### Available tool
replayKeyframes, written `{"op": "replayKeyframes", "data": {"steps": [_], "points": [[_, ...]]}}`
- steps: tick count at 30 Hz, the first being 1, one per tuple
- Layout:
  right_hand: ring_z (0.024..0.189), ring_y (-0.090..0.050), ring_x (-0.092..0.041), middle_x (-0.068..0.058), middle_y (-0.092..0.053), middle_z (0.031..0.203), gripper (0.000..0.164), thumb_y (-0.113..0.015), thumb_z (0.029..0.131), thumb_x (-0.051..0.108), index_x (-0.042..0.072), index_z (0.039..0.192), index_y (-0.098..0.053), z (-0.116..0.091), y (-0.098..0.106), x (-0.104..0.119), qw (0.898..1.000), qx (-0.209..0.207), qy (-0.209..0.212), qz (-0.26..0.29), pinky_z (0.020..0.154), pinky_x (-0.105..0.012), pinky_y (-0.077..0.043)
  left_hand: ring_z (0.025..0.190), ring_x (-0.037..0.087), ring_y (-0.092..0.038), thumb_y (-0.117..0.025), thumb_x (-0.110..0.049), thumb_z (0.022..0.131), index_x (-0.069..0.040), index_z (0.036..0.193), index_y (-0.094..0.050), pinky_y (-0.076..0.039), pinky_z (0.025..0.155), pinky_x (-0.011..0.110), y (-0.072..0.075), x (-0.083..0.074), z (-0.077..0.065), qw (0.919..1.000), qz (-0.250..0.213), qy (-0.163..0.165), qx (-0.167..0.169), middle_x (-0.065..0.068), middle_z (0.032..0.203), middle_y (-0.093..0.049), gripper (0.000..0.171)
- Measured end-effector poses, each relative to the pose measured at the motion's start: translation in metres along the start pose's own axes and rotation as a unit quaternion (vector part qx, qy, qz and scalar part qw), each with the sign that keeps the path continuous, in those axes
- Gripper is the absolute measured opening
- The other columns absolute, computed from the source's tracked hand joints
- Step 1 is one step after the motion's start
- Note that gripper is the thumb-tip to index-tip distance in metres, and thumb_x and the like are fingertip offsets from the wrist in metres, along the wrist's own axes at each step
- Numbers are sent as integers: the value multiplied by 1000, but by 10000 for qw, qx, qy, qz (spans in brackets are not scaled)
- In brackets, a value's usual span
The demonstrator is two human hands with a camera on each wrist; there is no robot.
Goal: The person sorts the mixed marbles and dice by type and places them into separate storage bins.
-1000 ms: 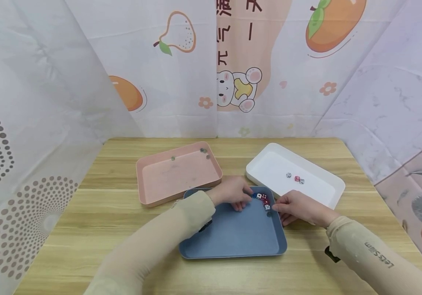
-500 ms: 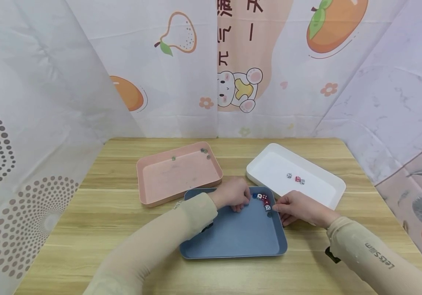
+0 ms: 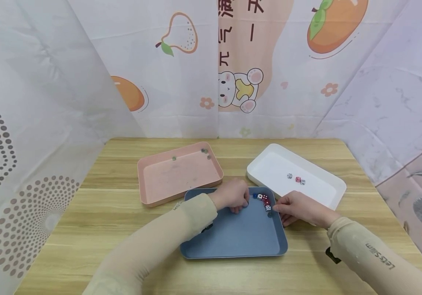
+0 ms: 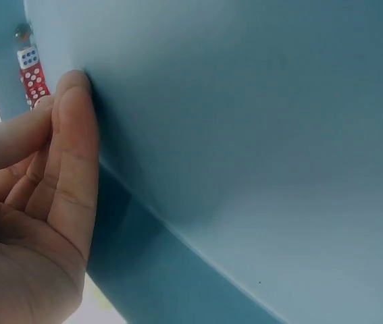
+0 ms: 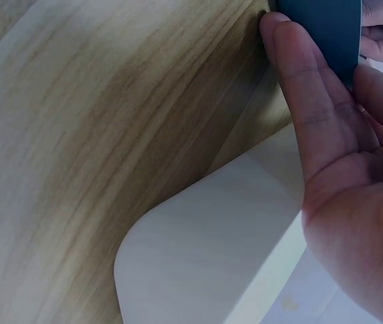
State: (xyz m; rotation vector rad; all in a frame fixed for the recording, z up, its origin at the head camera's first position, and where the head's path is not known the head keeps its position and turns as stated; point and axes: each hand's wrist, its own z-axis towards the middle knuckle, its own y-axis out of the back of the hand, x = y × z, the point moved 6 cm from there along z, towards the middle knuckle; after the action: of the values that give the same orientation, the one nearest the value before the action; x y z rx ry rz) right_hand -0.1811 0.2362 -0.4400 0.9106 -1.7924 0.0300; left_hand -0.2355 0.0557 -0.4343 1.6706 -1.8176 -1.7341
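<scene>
In the head view, dice (image 3: 267, 202) are lined up inside the blue tray (image 3: 242, 239), between the left hand (image 3: 232, 194) and the right hand (image 3: 298, 207). In the left wrist view, thumb and fingertips are held close; whether anything is pinched cannot be told. In the right wrist view, the blue tray's wall is gripped near the white tray (image 5: 205, 229).

Bright, even, diffuse light here in the head view, washing the fruit-print curtain (image 3: 181, 94) pale, with a soft sheen on the near side of the wooden table (image 3: 225, 274) and gentle shade under the right sleeve (image 3: 365, 250). Over to the left wrist: hazy, blue-tinted, a blurred shadow beside the left hand (image 4: 42, 196) on the blue tray (image 4: 259, 121). Right wrist's dimmer, wood grain soft, darkest near the right hand's (image 5: 346, 155) fingertips.
</scene>
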Motion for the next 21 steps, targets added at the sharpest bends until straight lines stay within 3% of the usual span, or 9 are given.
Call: {"op": "replayKeyframes", "data": {"steps": [4,12,21], "points": [[79,-72,-24,-9,-74,89,22,-63,103,16,-2,97,-74,0,0,-1,10000,3,-17,-11,75,-39,-66,55,11,-68,-74,-6,94,-6,89,-78,-58,50,21,3,1,-3,9993,-274,-185,170,1,67,-70,7],[79,-72,-24,-10,-73,88,22,-63,103,16,-3,97,-74,0,0,1,10000,25,-16,12,75,-39,-66,64,19,-73,-73,-3,94,-2,95,-77,-64,59,30,18,7,-16,9870,-1565,-159,338,11,76,-74,4],[78,-72,-24,-9,-73,88,21,-63,102,14,-3,97,-74,-1,0,1,10000,4,2,3,75,-39,-66,71,20,-74,-73,-5,94,3,105,-75,-65,67,35,37,16,-25,9752,-2189,-186,250,12,83,-75,14]]}}
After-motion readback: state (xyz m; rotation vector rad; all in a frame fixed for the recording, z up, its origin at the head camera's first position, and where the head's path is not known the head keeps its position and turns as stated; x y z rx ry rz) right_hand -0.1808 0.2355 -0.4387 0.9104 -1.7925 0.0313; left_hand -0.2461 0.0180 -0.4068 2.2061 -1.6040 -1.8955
